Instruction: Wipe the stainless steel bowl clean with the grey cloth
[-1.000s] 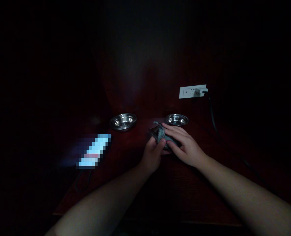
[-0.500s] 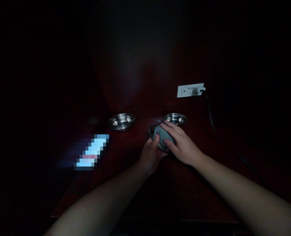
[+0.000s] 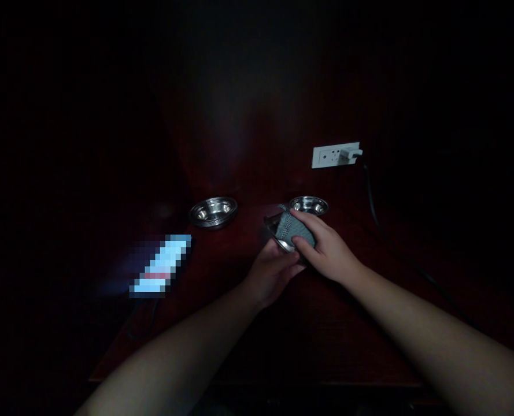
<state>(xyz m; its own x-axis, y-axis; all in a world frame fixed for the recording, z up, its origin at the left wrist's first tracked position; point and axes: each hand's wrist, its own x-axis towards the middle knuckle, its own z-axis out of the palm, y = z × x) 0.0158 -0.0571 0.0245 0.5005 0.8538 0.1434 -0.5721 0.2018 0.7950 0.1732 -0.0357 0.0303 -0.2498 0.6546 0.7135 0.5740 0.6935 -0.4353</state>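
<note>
My left hand [image 3: 270,274] grips a small shiny metal bowl [image 3: 285,246] from below and in front, holding it tilted above the dark red table. A grey-green cloth [image 3: 299,230] with a checked border lies against the bowl, with my right hand [image 3: 331,247] closed over it. The cloth and my fingers hide much of the bowl. Just behind my right hand another metal bowl [image 3: 309,204] stands on the table. Further left is a stack of similar metal bowls [image 3: 213,212].
At the left lies a lit, pixelated phone-like screen [image 3: 163,266] with a thin cable. A white wall socket [image 3: 335,155] holds a plug, whose black cord [image 3: 372,202] runs down to the right. The table's front edge [image 3: 257,381] shows below my arms. The surroundings are very dark.
My right hand and the cloth have shifted slightly right on the bowl, whose tilt has changed. My left thumb has moved off the cloth, down toward the bowl's near side.
</note>
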